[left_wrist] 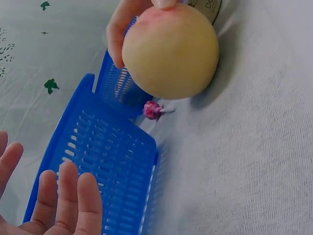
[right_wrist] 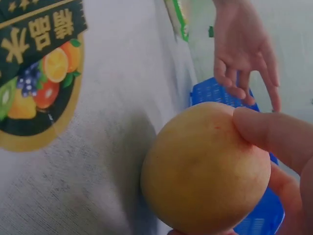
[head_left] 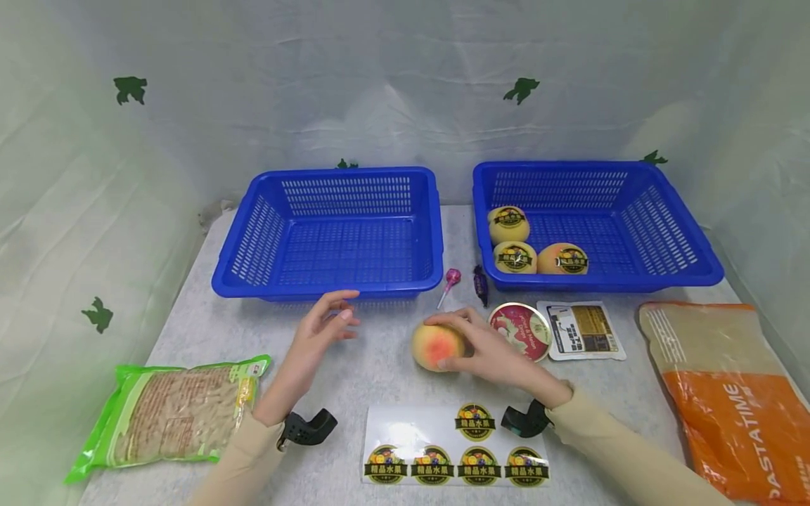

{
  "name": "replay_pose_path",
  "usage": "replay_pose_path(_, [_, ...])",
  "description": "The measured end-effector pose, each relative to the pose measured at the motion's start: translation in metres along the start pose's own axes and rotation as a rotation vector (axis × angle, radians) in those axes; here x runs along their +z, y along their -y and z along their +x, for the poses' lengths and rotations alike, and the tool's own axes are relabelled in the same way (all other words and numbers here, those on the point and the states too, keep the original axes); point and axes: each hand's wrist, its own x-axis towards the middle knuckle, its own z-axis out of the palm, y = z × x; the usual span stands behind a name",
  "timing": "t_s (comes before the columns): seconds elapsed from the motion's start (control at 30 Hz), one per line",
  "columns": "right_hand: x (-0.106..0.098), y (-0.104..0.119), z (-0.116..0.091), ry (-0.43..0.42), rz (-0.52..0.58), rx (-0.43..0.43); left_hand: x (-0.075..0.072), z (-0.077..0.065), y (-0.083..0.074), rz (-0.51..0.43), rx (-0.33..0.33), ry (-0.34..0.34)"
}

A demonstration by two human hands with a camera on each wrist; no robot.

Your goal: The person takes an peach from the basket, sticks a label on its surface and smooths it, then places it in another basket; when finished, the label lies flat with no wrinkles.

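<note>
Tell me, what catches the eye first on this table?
The peach in the middle, held on the table by the right hand, while the left hand hovers open beside it. Behind stand two blue baskets: the right basket holds three stickered peaches, and the left basket looks empty.

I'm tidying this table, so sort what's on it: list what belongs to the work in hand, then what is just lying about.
In the work:
- peach, gripped by the right hand
- left hand, open beside it
- sticker sheet
- right basket holding three stickered peaches

Lying about:
- left basket
- lollipop
- wrapped candy
- round tin
- green packet
- orange bag
</note>
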Motion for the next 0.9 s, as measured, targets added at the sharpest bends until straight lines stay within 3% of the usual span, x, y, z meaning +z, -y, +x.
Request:
replay_pose_path(0.2, [0.002, 0.006, -0.002, 0.038, -0.043, 0.007, 0.006, 0.000, 0.001, -0.014, -0.008, 0.030])
replay_pose_path(0.43, [0.005, 0.003, 0.004, 0.161, 0.075, -0.042, 0.010, -0.002, 0.006, -0.013, -0.032, 0.081])
replay_pose_path(0.6, [0.008, 0.004, 0.008, 0.152, 0.044, -0.050, 0.013, -0.002, 0.009, -0.018, -0.040, 0.118])
replay_pose_path(0.8, [-0.002, 0.005, 0.004, 0.152, -0.028, -0.010, 0.015, -0.002, 0.008, -0.021, -0.038, 0.116])
replay_pose_path(0.9, [-0.004, 0.003, 0.001, 0.182, 0.005, -0.014, 0.017, -0.005, 0.008, 0.011, -0.039, 0.171])
